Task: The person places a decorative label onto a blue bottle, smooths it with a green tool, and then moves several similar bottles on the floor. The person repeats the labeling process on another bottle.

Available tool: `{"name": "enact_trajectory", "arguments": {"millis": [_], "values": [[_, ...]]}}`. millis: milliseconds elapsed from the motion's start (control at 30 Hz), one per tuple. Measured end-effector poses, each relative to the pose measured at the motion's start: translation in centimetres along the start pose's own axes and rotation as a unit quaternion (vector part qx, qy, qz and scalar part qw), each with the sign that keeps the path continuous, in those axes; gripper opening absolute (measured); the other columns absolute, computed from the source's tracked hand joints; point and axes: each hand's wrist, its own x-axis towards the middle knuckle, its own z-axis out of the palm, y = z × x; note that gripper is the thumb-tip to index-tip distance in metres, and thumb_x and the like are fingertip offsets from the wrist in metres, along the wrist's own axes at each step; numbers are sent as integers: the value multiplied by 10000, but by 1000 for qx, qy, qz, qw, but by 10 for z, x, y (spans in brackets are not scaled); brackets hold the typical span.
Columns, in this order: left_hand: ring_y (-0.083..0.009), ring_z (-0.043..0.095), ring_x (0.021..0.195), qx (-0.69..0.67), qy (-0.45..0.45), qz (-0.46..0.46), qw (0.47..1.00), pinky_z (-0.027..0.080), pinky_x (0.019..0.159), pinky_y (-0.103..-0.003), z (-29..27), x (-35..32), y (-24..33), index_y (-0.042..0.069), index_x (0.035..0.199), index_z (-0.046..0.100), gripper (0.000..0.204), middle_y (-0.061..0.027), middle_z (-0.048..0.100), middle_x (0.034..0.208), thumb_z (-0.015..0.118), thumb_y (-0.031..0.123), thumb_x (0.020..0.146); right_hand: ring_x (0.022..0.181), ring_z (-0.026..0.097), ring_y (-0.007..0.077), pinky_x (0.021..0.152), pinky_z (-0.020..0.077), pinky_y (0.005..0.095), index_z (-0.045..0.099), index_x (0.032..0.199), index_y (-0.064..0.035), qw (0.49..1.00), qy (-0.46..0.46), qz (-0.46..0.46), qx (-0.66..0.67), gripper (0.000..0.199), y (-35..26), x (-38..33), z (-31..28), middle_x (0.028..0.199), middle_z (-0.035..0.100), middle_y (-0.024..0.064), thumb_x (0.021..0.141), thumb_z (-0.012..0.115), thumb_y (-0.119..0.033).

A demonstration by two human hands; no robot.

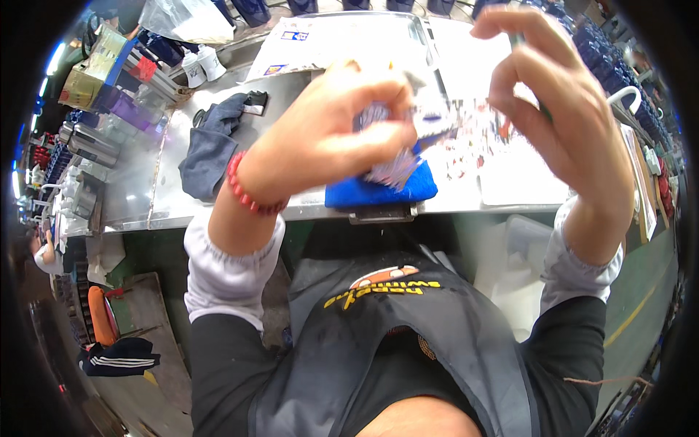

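Observation:
My left hand, with a red bead bracelet at its wrist, is closed on a crumpled printed sheet with white, blue and dark patches. Blur hides the sheet's exact kind. Just below it, at the table's near edge, lies a folded blue cloth. My right hand is raised to the right with curved fingers apart, and I see nothing held in it. Beneath and between the hands are white sheets bearing many small red and dark printed marks.
A dark grey cloth lies on the metal table at left. Beyond it stand white bottles and a clear plastic bag. A white tray sits at the back. Dark blue cups line the far edge.

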Motion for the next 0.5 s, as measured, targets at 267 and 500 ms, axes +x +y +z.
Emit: {"name": "enact_trajectory", "arguments": {"millis": [267,500], "values": [[-276,546,1012,64,16,-100,993,429,911,-384,-17,-21,-26,57,928,669,149,-95,648,986,698,188,864,946,643,260,816,511,365,549,866,-42,958,-40,190,209,141,10,-10,54,1244,594,115,915,677,-74],[-128,550,842,-52,118,-208,970,447,761,-273,4,-22,-118,13,924,639,142,-38,606,941,666,151,938,909,643,228,777,518,337,574,902,-18,925,1,257,281,143,49,-23,166,1209,594,119,962,663,-111]]}}
